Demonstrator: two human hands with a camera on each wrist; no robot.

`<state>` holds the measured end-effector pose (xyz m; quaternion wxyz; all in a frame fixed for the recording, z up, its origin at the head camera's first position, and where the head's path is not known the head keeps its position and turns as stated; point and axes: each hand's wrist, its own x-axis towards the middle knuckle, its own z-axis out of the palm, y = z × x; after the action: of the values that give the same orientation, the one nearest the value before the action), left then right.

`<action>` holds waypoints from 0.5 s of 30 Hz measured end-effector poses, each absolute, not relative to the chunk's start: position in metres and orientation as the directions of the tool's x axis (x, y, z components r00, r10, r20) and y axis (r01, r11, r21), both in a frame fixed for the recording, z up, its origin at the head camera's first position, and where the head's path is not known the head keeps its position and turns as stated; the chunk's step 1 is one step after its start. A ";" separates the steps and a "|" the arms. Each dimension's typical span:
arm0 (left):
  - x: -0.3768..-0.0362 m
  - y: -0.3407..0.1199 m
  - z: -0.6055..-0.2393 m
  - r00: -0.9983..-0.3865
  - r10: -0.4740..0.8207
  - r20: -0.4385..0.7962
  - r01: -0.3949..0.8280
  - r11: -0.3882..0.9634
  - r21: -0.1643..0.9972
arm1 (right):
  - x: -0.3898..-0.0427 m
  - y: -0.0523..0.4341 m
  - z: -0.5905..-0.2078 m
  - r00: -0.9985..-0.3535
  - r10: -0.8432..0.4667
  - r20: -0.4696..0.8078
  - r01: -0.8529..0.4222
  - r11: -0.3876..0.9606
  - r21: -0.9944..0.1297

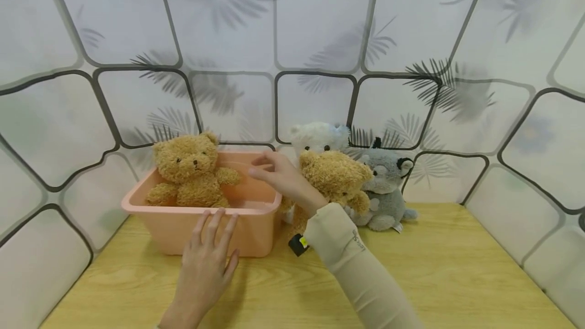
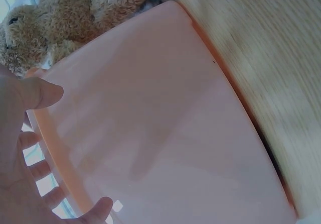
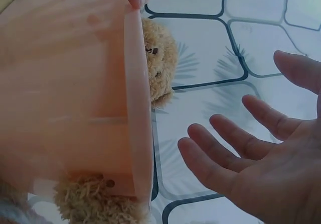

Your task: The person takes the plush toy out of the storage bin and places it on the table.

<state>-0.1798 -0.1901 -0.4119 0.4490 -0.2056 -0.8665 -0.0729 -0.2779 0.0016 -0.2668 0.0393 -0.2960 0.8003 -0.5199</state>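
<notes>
A brown teddy bear (image 1: 192,174) sits upright in the left part of a pink plastic bin (image 1: 157,230). My left hand (image 1: 207,263) rests its straight fingers on the bin's front rim, and the left wrist view shows the thumb (image 2: 47,93) against the outer wall. Above the bin's right end hangs my right hand (image 1: 288,179), its fingers apart and holding nothing. The right wrist view shows that palm (image 3: 271,169) beside the rim, touching neither bear nor bin. Another brown teddy bear (image 1: 335,176) stands right of the bin, partly behind my right forearm.
Behind the second bear is a white plush toy (image 1: 317,136), and next to it a grey plush toy (image 1: 384,187) with black-edged ears. A small black object with a yellow mark (image 1: 298,244) lies by the bin on the wooden table (image 1: 439,278). Patterned fabric walls (image 1: 320,29) enclose the table.
</notes>
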 end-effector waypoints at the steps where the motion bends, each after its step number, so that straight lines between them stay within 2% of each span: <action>1: -0.180 -0.190 -0.412 -0.512 0.293 0.807 0.424 0.904 -0.059 | -0.280 0.000 -0.266 -0.821 -0.520 0.234 -0.428 0.289 -0.856; 6: -0.180 -0.190 -0.412 -0.513 0.288 0.808 0.421 0.906 -0.056 | -0.287 -0.010 -0.263 -0.834 -0.525 0.173 -0.375 0.308 -0.874; 15: -0.180 -0.189 -0.412 -0.502 0.276 0.820 0.412 0.910 -0.055 | -0.296 -0.034 -0.253 -0.841 -0.528 0.117 -0.378 0.418 -0.826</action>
<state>-0.1804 -0.1895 -0.4122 0.4577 -0.1991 -0.8634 -0.0739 -0.2963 -0.0340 -0.2528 0.0804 -0.2700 0.8383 -0.4668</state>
